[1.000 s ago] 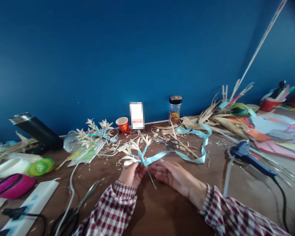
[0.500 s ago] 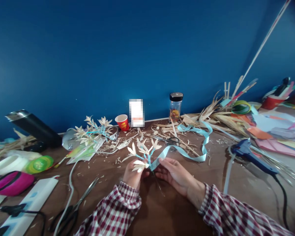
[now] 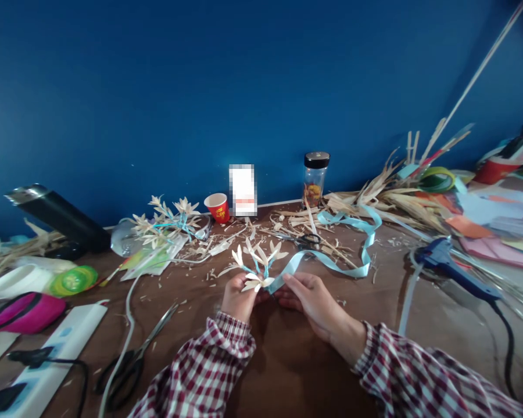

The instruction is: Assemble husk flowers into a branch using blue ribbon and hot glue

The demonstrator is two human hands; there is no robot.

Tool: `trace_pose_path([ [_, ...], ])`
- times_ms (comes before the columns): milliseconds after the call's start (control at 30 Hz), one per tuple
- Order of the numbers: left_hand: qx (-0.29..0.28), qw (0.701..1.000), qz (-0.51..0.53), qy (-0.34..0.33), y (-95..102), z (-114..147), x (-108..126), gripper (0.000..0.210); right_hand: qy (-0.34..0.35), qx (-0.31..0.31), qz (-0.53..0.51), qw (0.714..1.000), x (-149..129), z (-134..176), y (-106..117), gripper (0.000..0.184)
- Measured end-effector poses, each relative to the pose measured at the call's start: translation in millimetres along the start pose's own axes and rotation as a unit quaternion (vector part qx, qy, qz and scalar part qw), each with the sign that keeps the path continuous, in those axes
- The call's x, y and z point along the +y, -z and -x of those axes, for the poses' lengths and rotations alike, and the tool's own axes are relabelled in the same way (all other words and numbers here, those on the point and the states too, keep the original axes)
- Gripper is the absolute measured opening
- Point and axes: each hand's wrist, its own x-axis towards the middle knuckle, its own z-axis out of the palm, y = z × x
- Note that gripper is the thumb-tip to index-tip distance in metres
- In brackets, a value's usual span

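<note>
A small spray of pale husk flowers [image 3: 260, 282] on light-blue wrapped stems is held by my left hand [image 3: 239, 299], its fingers closed round the stems and partly hidden by the petals. My right hand [image 3: 311, 302] pinches a light-blue ribbon [image 3: 293, 264] between thumb and fingers, right beside the stems. From there the ribbon runs up and loops away to the right over the table. Where the ribbon meets the stems, the two hands almost touch. Another bunch of husk flowers [image 3: 168, 223] lies at the back left.
Scissors [image 3: 150, 337] and a power strip [image 3: 65, 348] lie on the left, with a white cable [image 3: 129, 319] between. A blue glue gun [image 3: 457, 270] rests on the right. Small scissors [image 3: 309, 239], a red paper cup [image 3: 218, 209] and a lidded jar [image 3: 316, 180] stand or lie towards the wall.
The view has shifted slightly. The flower spray has turned a little in my left hand, its front bloom now nearer the ribbon. Both hands keep their hold.
</note>
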Motion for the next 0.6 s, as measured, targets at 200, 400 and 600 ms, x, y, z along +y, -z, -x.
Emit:
trace_pose_path([
  [200, 0.002, 1.000, -0.021, -0.017, 1.3, -1, -2, 0.004, 0.025, 0.005, 0.027, 0.999, 2, 0, 0, 0.024],
  [400, 0.016, 0.998, -0.023, -0.049, 2.0, -2, -8, 0.003, 0.098, -0.001, 0.092, 0.991, 8, -4, 3, 0.028],
  [600, 0.034, 0.995, -0.044, -0.081, 2.9, -3, -12, 0.010, 0.186, 0.032, 0.260, 0.947, 8, -4, 7, 0.036],
])
